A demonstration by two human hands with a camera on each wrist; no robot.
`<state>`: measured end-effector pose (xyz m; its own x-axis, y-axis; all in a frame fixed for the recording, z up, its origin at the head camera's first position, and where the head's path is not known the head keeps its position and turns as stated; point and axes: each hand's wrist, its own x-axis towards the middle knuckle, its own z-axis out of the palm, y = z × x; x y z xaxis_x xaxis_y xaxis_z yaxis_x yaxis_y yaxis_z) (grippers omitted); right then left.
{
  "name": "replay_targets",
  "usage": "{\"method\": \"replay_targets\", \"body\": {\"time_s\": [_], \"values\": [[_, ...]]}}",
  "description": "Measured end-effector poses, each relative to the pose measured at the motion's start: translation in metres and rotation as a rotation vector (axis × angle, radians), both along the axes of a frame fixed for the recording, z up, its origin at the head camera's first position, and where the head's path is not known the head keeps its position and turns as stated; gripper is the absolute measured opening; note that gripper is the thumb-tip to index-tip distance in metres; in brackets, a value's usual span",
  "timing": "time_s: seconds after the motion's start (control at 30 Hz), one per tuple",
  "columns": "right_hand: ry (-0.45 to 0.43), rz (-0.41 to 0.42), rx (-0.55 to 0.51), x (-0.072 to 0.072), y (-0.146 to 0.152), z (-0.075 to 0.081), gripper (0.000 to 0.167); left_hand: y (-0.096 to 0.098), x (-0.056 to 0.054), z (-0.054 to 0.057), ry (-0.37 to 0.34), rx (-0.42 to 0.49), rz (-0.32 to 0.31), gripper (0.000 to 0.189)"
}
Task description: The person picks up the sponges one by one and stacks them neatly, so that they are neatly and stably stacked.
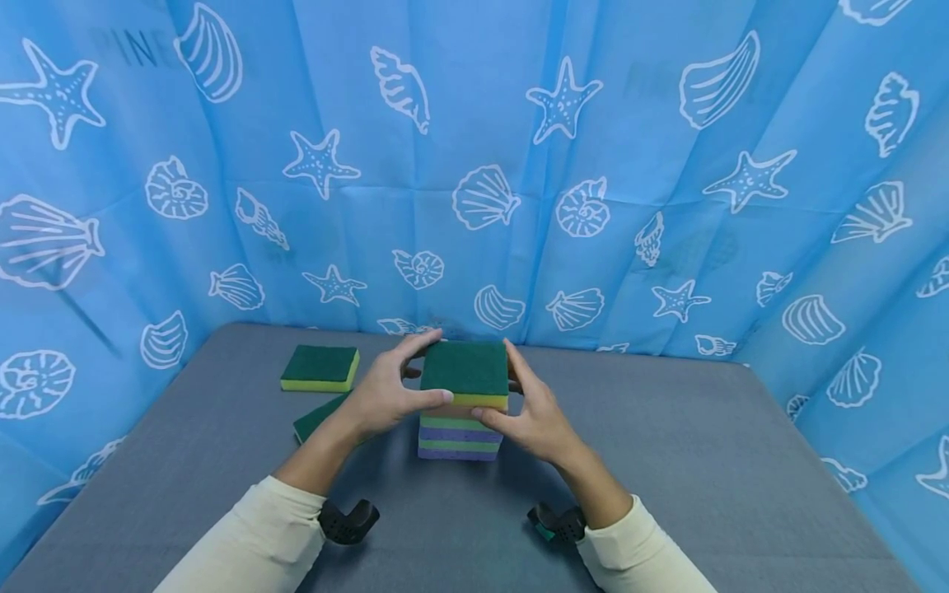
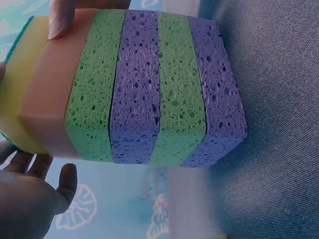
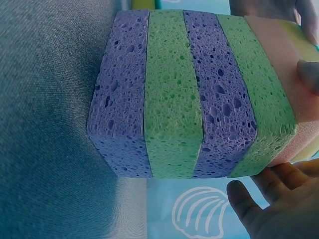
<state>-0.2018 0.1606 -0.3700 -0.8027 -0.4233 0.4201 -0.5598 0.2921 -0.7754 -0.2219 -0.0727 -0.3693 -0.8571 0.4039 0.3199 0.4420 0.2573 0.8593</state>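
A stack of sponges stands upright on the table, between my two hands. Purple (image 2: pixel 137 79) and green (image 2: pixel 94 79) porous sponges alternate from the bottom, an orange sponge (image 2: pixel 55 79) lies on them, and a yellow scrub sponge with a dark green pad (image 1: pixel 465 368) tops the pile. My left hand (image 1: pixel 381 395) grips the scrub sponge from the left, thumb on its front face. From the right, my right hand (image 1: pixel 541 420) holds the same sponge, its thumb lower, near the seam with the orange one. Some fingers are hidden behind the stack.
Left of the stack lies another green-and-yellow scrub sponge (image 1: pixel 319 362). Nearer, a dark green one (image 1: pixel 315 418) is partly hidden by my left forearm. The grey table (image 1: pixel 667 478) ends at a blue shell-print curtain (image 1: pixel 474 123).
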Motion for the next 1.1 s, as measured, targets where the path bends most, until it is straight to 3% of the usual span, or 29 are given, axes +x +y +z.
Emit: {"method": "replay_targets", "body": {"time_s": [0.17, 0.4, 0.53, 0.7, 1.1], "values": [[0.002, 0.005, 0.002, -0.002, 0.0, -0.002, 0.087, 0.001, 0.0, 0.001, -0.025, -0.011, 0.007, 0.079], [0.022, 0.008, -0.008, -0.019, 0.005, -0.029, 0.093, 0.0, -0.001, 0.0, -0.039, -0.019, 0.017, 0.077], [0.011, -0.012, 0.014, -0.02, 0.009, -0.033, 0.095, 0.001, -0.001, -0.001, -0.02, -0.034, 0.023, 0.075], [0.012, -0.053, 0.029, -0.018, 0.015, -0.028, 0.093, 0.002, 0.001, 0.0, -0.005, -0.04, 0.025, 0.075], [0.054, -0.022, -0.119, -0.019, 0.003, 0.001, 0.073, 0.0, 0.0, -0.001, -0.023, -0.03, 0.017, 0.074]]}}
